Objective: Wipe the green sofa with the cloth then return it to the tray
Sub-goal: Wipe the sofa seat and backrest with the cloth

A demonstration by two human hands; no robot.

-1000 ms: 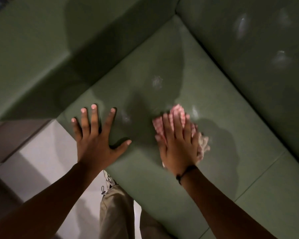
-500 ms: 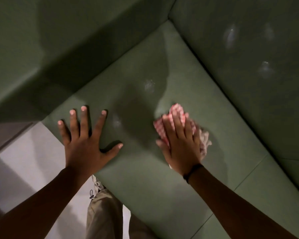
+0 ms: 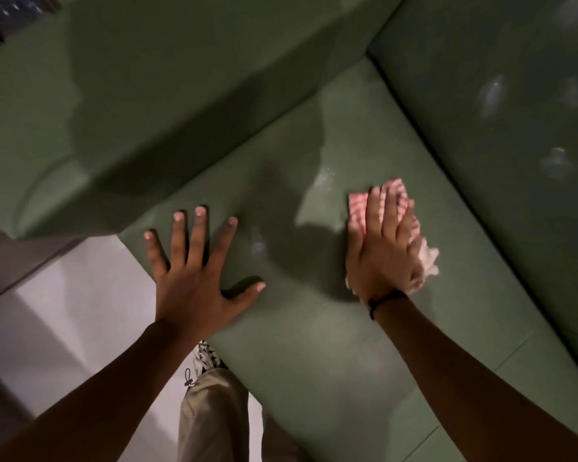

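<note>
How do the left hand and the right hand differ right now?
The left hand lies bare on the sofa seat with fingers spread; the right hand has fingers together, pressing the pink checked cloth. The right wrist wears a dark band; the left wears none. Both lie flat, palm down.

The right hand (image 3: 379,258) lies flat on a pink checked cloth (image 3: 394,198), pressing it to the sofa (image 3: 314,361) seat near the backrest. The cloth pokes out beyond the fingertips and at the hand's right side. The left hand (image 3: 194,281) rests spread on the seat's front edge, well apart from the cloth. Pale smears mark the seat between them.
</note>
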